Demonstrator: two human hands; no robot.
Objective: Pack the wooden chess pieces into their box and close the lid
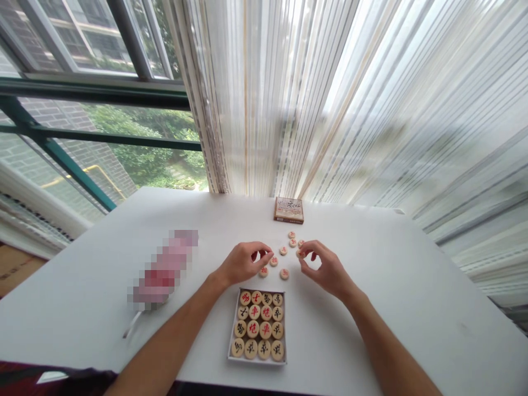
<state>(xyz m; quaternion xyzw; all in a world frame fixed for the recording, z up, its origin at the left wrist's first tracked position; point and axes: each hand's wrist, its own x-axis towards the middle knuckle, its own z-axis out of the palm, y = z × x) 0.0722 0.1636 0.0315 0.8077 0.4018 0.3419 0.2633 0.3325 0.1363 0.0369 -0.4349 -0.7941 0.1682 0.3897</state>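
My right hand (324, 268) pinches a round wooden xiangqi piece (300, 254) between thumb and forefinger, just above the table. My left hand (245, 263) is closed, thumb and forefinger tips brought together; whether anything is between them I cannot make out. Beside its fingertips lie two pieces with red characters, one xiangqi piece (274, 262) and another xiangqi piece (264, 271). More red pieces lie between the hands, among them a red horse piece (284, 273). Nearer to me, an open white box tray (257, 361) holds rows of stacked pieces, red and black.
A flat printed box lid (289, 210) lies at the table's far edge. On the left is a pinkish blurred-out object (165, 269). The white table (350, 352) meets striped sheer curtains (264, 99) and a window at the back.
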